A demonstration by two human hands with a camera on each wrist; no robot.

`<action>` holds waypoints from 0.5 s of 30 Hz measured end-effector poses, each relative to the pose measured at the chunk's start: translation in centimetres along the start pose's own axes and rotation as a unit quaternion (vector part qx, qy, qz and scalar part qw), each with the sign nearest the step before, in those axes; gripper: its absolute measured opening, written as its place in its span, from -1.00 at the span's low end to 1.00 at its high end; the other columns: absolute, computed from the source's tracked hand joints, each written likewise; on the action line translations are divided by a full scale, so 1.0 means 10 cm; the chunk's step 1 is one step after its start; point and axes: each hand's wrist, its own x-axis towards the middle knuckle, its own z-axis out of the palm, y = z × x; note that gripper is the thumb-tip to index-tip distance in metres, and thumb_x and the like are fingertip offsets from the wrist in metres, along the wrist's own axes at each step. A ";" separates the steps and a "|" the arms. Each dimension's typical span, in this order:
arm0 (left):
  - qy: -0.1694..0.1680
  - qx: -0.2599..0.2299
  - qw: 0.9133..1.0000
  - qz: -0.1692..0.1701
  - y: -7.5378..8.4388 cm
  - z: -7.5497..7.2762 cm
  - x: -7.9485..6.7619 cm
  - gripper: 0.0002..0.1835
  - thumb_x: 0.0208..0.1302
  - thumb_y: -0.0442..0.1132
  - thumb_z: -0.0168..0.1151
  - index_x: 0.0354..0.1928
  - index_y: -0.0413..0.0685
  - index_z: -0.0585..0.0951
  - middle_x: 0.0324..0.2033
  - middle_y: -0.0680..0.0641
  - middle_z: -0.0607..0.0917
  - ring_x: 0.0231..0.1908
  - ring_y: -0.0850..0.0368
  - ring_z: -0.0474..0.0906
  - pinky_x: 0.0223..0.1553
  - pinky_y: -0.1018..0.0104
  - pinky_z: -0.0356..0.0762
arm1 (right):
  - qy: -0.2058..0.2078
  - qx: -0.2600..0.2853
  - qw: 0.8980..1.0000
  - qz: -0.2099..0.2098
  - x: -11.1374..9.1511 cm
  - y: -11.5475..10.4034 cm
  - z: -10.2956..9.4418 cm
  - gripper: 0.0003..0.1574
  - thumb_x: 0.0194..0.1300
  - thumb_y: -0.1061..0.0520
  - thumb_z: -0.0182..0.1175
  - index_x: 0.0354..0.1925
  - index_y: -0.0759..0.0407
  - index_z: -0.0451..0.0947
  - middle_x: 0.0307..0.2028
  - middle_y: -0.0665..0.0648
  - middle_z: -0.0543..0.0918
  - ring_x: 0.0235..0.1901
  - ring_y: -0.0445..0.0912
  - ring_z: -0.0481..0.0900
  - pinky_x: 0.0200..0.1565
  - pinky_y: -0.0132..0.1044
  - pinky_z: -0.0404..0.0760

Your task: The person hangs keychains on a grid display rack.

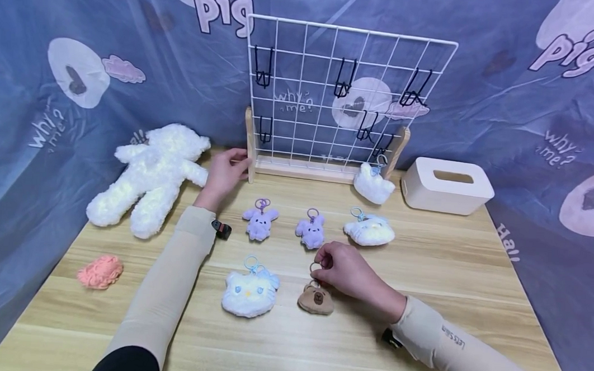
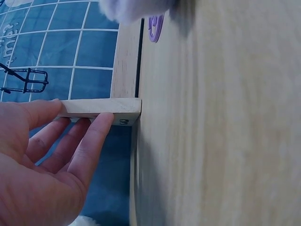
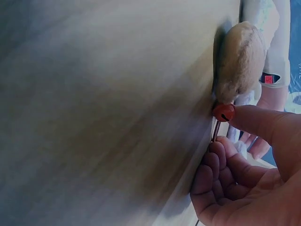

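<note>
My left hand (image 1: 225, 172) holds the left wooden upright (image 2: 101, 107) of a white wire grid rack (image 1: 327, 97), thumb on one side and fingertips on the other. A brown capybara-head plush keychain (image 1: 315, 299) lies at the front middle of the table. My right hand (image 1: 347, 270) pinches its metal ring, and in the right wrist view a red bell (image 3: 224, 112) shows at the thumb. Two purple bunny keychains (image 1: 259, 226) and a white cat-face keychain (image 1: 250, 293) lie nearby. To the right are a white and blue plush keychain (image 1: 370, 231) and another white one (image 1: 372, 184) against the rack's base.
Several black hooks (image 1: 344, 81) hang on the grid. A white plush bear (image 1: 152, 175) lies at the back left, with a pink bundle (image 1: 100, 271) in front of it. A white tissue box (image 1: 445, 187) stands right of the rack. Printed blue cloth (image 1: 109, 7) covers the back.
</note>
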 end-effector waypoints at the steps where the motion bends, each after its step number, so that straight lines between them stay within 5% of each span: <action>1: 0.000 -0.001 1.000 0.000 0.00 0.00 0.00 -0.58 0.69 -0.31 0.26 0.44 -0.36 0.60 0.27 -0.43 0.70 0.18 -0.38 0.78 0.12 0.06 0.96 | 0.003 -0.004 1.000 -0.014 0.02 0.07 0.04 -0.75 0.28 0.10 0.61 -0.24 0.07 0.69 -0.38 -0.02 0.69 -0.36 -0.21 0.58 -0.32 -0.35 0.62; 11: 0.000 -0.006 1.000 0.000 0.00 0.01 0.01 -0.56 0.69 -0.30 0.27 0.45 -0.38 0.59 0.28 -0.46 0.70 0.19 -0.40 0.77 0.12 0.08 0.96 | -0.019 0.007 1.000 0.020 0.00 -0.09 -0.06 -0.70 0.24 0.23 0.60 -0.19 0.09 0.64 -0.42 -0.07 0.69 -0.40 -0.27 0.58 -0.32 -0.41 0.62; 15: 0.001 -0.009 1.000 -0.001 0.00 0.01 0.01 -0.56 0.69 -0.29 0.27 0.45 -0.38 0.59 0.28 -0.44 0.70 0.18 -0.39 0.77 0.12 0.07 0.96 | -0.005 0.018 1.000 -0.003 -0.02 -0.05 -0.03 -0.78 0.29 0.26 0.53 -0.19 0.10 0.66 -0.47 -0.11 0.68 -0.47 -0.31 0.57 -0.39 -0.44 0.58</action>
